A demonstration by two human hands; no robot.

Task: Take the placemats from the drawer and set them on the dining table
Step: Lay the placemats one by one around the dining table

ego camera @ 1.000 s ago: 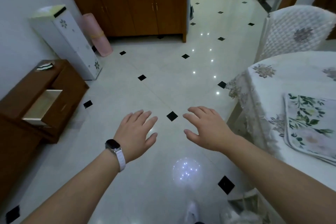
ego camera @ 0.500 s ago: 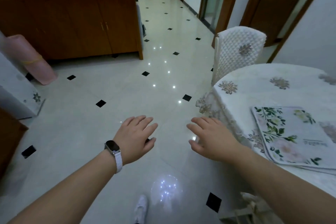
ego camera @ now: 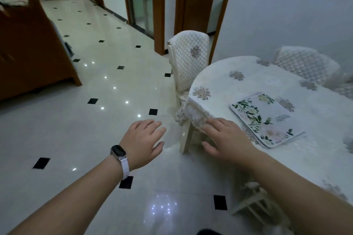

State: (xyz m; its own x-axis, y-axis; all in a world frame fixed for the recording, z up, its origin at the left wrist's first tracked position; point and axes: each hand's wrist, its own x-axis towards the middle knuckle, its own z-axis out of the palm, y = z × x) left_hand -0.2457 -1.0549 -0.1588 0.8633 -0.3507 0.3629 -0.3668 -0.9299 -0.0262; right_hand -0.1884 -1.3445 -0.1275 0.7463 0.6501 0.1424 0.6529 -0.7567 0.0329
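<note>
Empty and spread, the left hand [ego camera: 142,142] hovers palm-down over the tiled floor, a watch [ego camera: 118,152] on its wrist. Beside it the right hand [ego camera: 228,139], fingers also splayed and holding nothing, hangs at the lace edge of the dining table [ego camera: 238,89]. Further right, the placemats [ego camera: 266,119] lie stacked on the cloth near that edge. Setting them out well likely means peeling one off at a time and squaring each before a chair [ego camera: 189,59].

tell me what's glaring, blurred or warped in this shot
Head view: dim, bluish light; small white glints dot the glossy floor; the door frames lean from the wide lens; the far chair looks hazy; the placemats are fairly sharp.
</note>
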